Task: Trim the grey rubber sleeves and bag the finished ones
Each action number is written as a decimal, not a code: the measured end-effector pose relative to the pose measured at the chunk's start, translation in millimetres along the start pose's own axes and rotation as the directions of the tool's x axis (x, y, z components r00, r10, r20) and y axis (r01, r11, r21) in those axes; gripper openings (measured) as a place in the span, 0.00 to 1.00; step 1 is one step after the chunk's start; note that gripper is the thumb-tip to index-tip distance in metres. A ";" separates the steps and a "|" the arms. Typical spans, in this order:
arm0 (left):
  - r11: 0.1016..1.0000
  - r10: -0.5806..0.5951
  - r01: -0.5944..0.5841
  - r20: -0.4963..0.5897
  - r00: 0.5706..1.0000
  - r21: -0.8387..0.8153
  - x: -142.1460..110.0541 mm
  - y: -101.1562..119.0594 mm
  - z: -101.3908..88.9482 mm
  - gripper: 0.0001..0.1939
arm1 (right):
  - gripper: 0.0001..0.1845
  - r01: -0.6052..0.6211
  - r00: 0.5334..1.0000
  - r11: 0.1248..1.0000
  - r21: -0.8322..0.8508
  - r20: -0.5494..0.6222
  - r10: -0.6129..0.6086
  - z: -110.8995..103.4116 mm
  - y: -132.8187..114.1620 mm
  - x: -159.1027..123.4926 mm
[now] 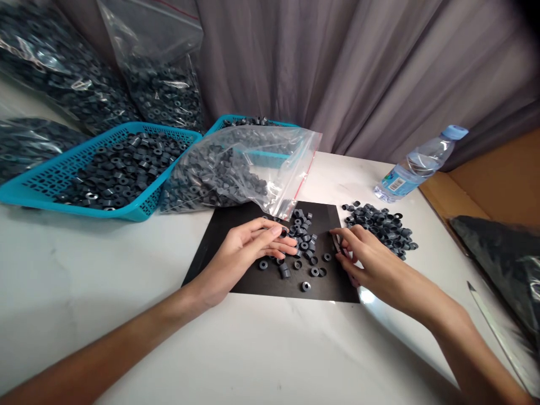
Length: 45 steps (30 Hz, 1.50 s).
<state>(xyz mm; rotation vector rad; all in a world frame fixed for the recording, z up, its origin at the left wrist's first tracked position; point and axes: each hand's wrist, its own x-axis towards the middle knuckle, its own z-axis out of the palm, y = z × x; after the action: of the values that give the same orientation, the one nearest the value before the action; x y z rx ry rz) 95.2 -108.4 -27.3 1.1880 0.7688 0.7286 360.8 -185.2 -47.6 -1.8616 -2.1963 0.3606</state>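
Observation:
My left hand [253,242] is over the dark mat [236,278], pinching a small grey ring-shaped part [284,232] between thumb and forefinger, the other fingers stretched out. Beneath and beside it lie several loose grey ring-shaped parts [304,246], some on their sides, others showing their holes. At the mat's right edge, my right hand [358,253] is closed around a slim tool [337,243]. Fingers cover most of this tool, so its kind cannot be made out. Just beyond the right hand is a pile of similar grey parts [379,225] on the white table [270,349].
A clear zip bag [219,174] of parts lies at the mat's back edge. Blue baskets [143,211] stand behind and left, near more filled bags [160,84]. At the right are a water bottle [415,166], a pencil-like stick [493,323], a cardboard box [447,197] and a dark bag [498,259].

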 end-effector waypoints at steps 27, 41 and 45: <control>0.988 -0.113 0.114 0.017 0.993 -0.100 0.4 -2.3 -7.1 0.13 | 0.22 0.232 0.950 0.910 0.342 -0.279 -0.137 -29.3 -40.0 2.2; 0.998 -0.044 0.044 0.007 0.999 0.052 0.3 2.9 -3.3 0.13 | 0.17 0.436 0.803 0.848 0.302 -0.556 -0.215 -18.9 -57.8 0.0; 0.991 0.034 -0.034 -0.002 0.999 0.131 0.7 1.1 -4.0 0.13 | 0.13 0.404 0.799 0.834 0.376 -0.589 -0.121 -12.4 -60.5 0.6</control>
<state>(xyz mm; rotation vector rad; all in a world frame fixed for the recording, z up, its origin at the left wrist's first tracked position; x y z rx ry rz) 92.1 -105.6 -27.1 1.3212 0.8120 0.7177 308.8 -193.8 -15.5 -1.1611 -1.7284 0.2506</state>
